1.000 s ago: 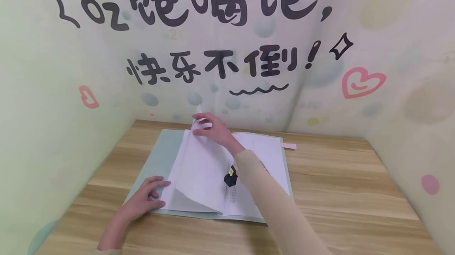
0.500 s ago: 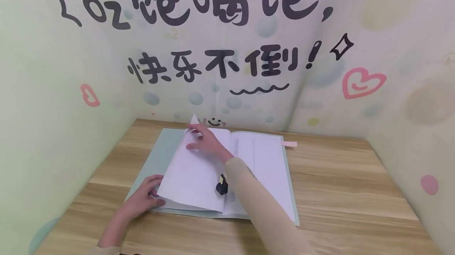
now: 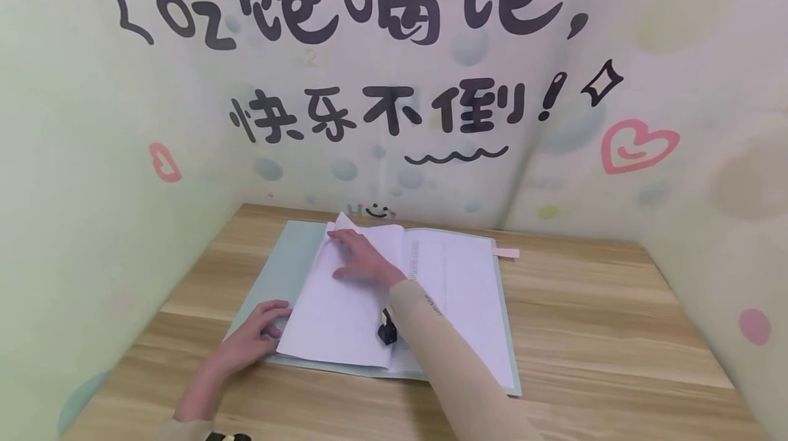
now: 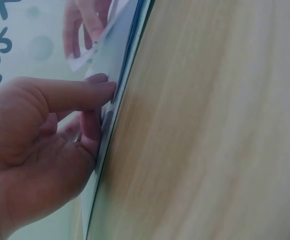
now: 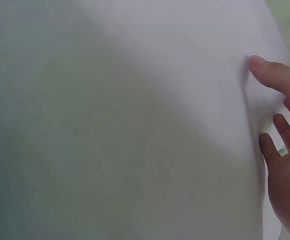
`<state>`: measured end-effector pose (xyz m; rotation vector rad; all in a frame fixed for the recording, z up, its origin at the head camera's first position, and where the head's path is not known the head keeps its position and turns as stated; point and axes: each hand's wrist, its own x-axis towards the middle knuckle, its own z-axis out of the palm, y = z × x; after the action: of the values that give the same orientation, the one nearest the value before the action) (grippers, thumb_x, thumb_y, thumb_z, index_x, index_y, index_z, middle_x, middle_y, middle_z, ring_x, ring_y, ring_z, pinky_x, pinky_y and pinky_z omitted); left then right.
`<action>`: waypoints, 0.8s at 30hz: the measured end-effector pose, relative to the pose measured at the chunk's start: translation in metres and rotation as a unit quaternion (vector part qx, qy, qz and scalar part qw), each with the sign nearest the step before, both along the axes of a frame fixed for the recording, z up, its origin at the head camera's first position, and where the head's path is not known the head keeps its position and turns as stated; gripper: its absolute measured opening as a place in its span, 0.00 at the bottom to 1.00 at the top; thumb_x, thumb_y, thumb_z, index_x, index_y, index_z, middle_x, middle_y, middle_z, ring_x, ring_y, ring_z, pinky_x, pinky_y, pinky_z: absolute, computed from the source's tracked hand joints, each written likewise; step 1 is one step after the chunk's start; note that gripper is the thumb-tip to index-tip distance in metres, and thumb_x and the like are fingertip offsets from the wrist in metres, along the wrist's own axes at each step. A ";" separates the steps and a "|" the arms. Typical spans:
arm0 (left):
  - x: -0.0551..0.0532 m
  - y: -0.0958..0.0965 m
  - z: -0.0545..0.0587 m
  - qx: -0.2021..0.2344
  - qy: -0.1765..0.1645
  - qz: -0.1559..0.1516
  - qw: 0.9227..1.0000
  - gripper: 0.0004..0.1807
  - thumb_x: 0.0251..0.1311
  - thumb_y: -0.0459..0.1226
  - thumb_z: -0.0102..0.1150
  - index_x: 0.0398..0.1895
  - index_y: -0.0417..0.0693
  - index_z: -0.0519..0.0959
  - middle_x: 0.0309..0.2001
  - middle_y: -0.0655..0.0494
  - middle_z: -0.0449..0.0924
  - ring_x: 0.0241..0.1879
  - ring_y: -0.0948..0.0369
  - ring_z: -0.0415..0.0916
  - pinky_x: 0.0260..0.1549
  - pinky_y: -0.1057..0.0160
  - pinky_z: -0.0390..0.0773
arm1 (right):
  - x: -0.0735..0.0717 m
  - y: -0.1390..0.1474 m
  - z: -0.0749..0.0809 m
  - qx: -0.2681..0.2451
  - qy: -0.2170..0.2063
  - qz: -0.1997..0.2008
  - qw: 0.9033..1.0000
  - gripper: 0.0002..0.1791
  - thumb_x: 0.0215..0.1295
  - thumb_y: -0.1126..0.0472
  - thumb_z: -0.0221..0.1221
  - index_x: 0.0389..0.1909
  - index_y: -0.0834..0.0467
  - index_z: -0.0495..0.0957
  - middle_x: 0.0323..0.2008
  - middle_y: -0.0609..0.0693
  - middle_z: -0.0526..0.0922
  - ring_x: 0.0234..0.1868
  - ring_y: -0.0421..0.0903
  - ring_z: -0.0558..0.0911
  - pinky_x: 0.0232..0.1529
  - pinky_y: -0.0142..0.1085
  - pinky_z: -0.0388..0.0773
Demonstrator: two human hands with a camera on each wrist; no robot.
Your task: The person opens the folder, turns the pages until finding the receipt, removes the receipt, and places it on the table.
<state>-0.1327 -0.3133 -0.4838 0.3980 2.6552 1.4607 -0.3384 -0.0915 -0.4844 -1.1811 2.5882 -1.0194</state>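
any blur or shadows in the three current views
Head view: faint shadow on the brown wood-grain table beside the beige fabric right sleeve; left wrist view: dim, with blurry table grain; right wrist view: soft-edged grey shading across the white paper page.

Head peers down from six o'clock; left wrist hugs the book point(image 3: 473, 301); right, closer, apparently faces paper point(image 5: 135, 100); both wrists catch the right hand point(image 3: 367, 261)!

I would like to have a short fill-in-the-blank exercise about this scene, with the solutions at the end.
The folder lies ____, not closed, with its white pages in view.
The small tab at the folder's right edge is coloured ____.
The left hand is farther from the lettered wall than the ____ hand.

Missing words: open; pink; right
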 end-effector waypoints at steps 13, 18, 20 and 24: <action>-0.002 0.007 0.005 -0.028 -0.019 0.014 0.999 0.31 0.47 0.24 0.61 0.61 0.32 0.72 0.65 0.31 0.58 0.40 0.64 0.70 0.36 0.71 0.74 | 0.005 0.002 -0.003 0.081 0.033 0.011 0.996 0.47 0.57 0.58 0.70 0.75 0.54 0.57 0.73 0.51 0.65 0.73 0.49 0.63 0.76 0.39 0.56; -0.001 0.007 0.007 -0.033 -0.035 0.032 0.998 0.37 0.47 0.24 0.60 0.66 0.38 0.68 0.66 0.34 0.59 0.41 0.61 0.70 0.35 0.71 0.73 | 0.007 -0.001 -0.003 0.105 0.031 0.017 0.994 0.45 0.60 0.57 0.68 0.75 0.50 0.57 0.68 0.48 0.72 0.69 0.47 0.67 0.75 0.38 0.58; -0.001 0.007 0.007 -0.034 -0.040 0.035 0.998 0.39 0.46 0.24 0.60 0.68 0.40 0.66 0.66 0.35 0.59 0.41 0.60 0.69 0.35 0.71 0.73 | 0.009 -0.002 -0.002 0.118 0.041 0.022 0.992 0.41 0.61 0.57 0.68 0.74 0.49 0.60 0.65 0.47 0.75 0.68 0.46 0.69 0.74 0.38 0.59; 0.001 0.007 0.008 -0.037 -0.035 0.037 0.998 0.36 0.46 0.24 0.59 0.66 0.39 0.70 0.66 0.34 0.59 0.40 0.61 0.69 0.36 0.71 0.71 | 0.013 -0.003 0.002 0.147 0.047 0.014 0.988 0.31 0.64 0.55 0.65 0.68 0.46 0.70 0.66 0.45 0.75 0.69 0.47 0.68 0.72 0.41 0.60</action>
<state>-0.1318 -0.3063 -0.4759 0.2404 2.6864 1.3634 -0.3250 -0.0948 -0.4827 -1.2087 2.6650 -0.5618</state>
